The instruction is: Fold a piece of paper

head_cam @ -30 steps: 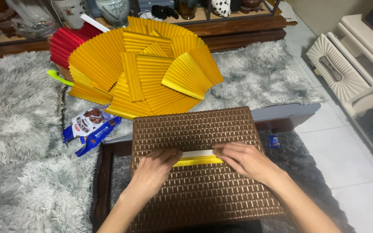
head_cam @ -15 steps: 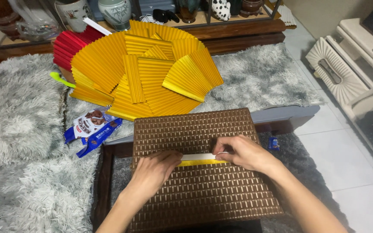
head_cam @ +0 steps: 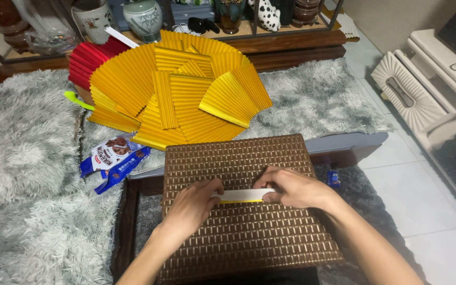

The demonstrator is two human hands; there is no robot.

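One yellow paper strip (head_cam: 242, 195) lies pinched between left hand (head_cam: 193, 203) and right hand (head_cam: 291, 187).

We see a folded paper strip (head_cam: 242, 195) on the woven mat (head_cam: 238, 237), pleated fans (head_cam: 175, 95) piled beyond it, snack packets (head_cam: 112, 158) far left.

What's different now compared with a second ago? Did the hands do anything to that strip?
The left hand and right hand have slid a little closer along the folded yellow paper strip, so less of it shows. Both keep pressing it on the brown woven mat. The yellow fans have not moved.
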